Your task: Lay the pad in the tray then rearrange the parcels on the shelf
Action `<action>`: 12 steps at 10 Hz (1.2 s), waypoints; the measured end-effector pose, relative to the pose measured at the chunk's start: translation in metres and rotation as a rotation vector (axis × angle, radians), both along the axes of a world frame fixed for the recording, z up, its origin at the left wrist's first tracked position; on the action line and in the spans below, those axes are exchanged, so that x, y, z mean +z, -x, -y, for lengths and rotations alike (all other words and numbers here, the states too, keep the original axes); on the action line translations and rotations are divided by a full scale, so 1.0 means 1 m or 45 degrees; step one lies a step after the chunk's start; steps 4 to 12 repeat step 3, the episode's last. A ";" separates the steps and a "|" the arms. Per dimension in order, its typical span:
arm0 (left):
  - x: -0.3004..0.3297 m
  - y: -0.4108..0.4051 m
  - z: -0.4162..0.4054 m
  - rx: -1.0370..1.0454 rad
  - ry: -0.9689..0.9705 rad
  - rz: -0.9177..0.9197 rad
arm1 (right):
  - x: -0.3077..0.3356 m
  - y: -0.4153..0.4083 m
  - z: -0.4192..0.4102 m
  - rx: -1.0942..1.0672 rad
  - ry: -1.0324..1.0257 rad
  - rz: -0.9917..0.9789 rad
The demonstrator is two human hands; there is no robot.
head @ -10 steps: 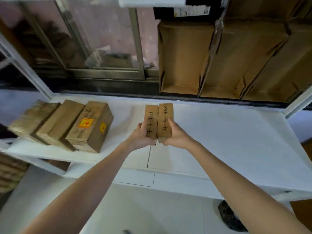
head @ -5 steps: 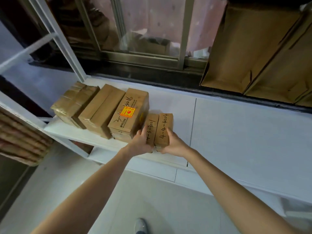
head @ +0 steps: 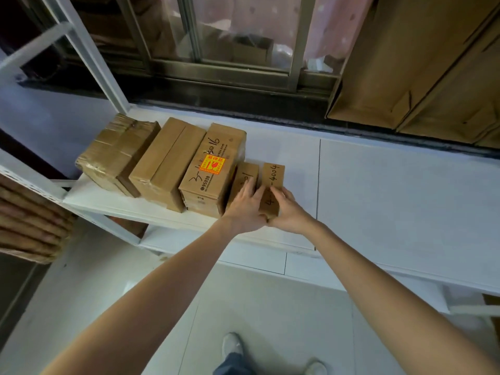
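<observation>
Two slim parcels, one marked 4004 (head: 272, 182) and its neighbour (head: 244, 177), are pressed side by side on the white shelf (head: 378, 185) against the stickered box (head: 213, 169), the left hand (head: 244, 209) laid flat on the neighbour, the right hand (head: 288, 212) gripping the 4004 one.

5 brown parcels (head: 216, 169) stand side by side on the white shelf (head: 378, 185).
</observation>
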State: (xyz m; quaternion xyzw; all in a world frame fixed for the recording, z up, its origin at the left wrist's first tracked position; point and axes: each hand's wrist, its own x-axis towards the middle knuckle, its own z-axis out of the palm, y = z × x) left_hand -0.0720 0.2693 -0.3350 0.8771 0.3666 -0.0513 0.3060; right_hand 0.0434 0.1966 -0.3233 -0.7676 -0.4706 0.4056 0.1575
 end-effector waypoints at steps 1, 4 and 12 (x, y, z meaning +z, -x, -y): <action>0.009 0.004 -0.003 -0.043 -0.033 0.033 | 0.014 -0.007 0.005 -0.024 0.023 0.024; 0.026 0.010 -0.005 -0.039 -0.205 0.126 | 0.055 -0.017 0.021 -0.058 -0.026 0.130; 0.026 0.010 -0.005 -0.039 -0.205 0.126 | 0.055 -0.017 0.021 -0.058 -0.026 0.130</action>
